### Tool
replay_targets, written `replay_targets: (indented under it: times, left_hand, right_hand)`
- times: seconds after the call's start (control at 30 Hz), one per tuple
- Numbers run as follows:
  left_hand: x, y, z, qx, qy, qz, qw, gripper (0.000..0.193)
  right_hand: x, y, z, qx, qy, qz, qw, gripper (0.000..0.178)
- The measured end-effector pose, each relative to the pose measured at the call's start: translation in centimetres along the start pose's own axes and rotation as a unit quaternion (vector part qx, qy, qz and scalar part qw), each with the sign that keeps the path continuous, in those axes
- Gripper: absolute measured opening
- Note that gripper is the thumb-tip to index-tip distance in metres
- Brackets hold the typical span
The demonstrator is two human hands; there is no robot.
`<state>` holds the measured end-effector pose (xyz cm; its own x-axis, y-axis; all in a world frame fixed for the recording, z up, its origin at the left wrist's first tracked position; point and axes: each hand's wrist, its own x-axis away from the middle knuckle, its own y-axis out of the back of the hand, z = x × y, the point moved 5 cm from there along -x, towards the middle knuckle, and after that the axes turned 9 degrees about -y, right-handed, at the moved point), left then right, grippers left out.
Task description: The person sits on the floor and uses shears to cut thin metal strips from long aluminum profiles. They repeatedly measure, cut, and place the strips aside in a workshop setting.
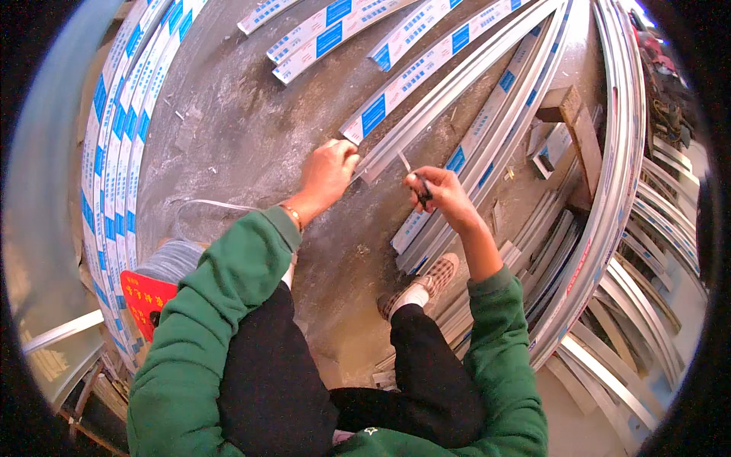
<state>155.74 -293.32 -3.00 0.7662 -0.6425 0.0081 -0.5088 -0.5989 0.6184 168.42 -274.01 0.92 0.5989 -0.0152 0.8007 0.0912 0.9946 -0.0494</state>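
My left hand (pixel 327 171) is closed, its fingertips pinched beside the near end of a long silver metal profile (pixel 411 126). What the fingers hold is hidden. My right hand (pixel 445 196) wraps round the black handles of small scissors (pixel 421 191), whose light blades point up toward the profile. A spool of grey strip (pixel 169 260) with a red label card (pixel 145 301) stands left of my left forearm. From it a pale strand (pixel 217 203) loops out and passes behind that arm.
Long wrapped profiles with blue and white film (pixel 126 145) lie stacked at the left; more (pixel 434 53) fan out at the far side. A wooden support (pixel 579 141) stands at the right beside long bundled profiles (pixel 620 152). My foot in a checked shoe (pixel 440 276) is near profile ends.
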Motion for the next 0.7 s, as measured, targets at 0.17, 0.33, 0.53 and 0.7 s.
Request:
replay_targets:
  times: [0.17,0.33,0.53,0.7]
  left_hand:
    - [3.9,-1.3,3.5,0.077,0.111,0.058,0.989,0.021]
    - [4.0,-2.8,3.8,0.135,0.119,0.13,0.975,0.024]
    - [3.5,-1.7,2.8,0.102,0.102,0.134,0.98,0.023]
    - [3.3,-1.4,2.5,0.097,0.09,0.151,0.98,0.025]
  right_hand:
    - [-0.5,-3.6,-1.4,0.09,-0.061,0.069,0.992,0.038]
    - [-2.3,-3.9,-0.9,0.087,-0.079,0.048,0.992,0.039]
    - [-4.5,-3.5,-0.5,0.126,-0.087,0.063,0.986,0.04]
    - [-5.4,-3.5,-0.5,0.101,-0.115,0.069,0.986,0.04]
